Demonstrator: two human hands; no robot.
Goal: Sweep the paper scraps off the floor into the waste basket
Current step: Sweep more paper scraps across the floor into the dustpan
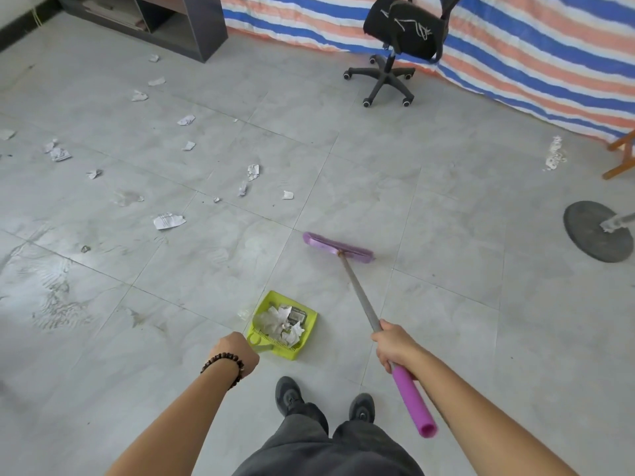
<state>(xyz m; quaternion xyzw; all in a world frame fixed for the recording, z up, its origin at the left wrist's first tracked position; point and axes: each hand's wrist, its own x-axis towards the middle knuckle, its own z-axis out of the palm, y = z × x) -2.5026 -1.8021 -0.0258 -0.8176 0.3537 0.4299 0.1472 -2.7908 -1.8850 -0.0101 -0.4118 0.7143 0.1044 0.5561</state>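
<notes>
One broom (338,248), one dustpan (284,326), many scraps (169,221).

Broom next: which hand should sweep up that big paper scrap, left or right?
The right hand, probably. It already grips the broom by its handle, and the broom head sits on the floor toward the big paper scrap. The left hand is busy holding the green dustpan.
</notes>
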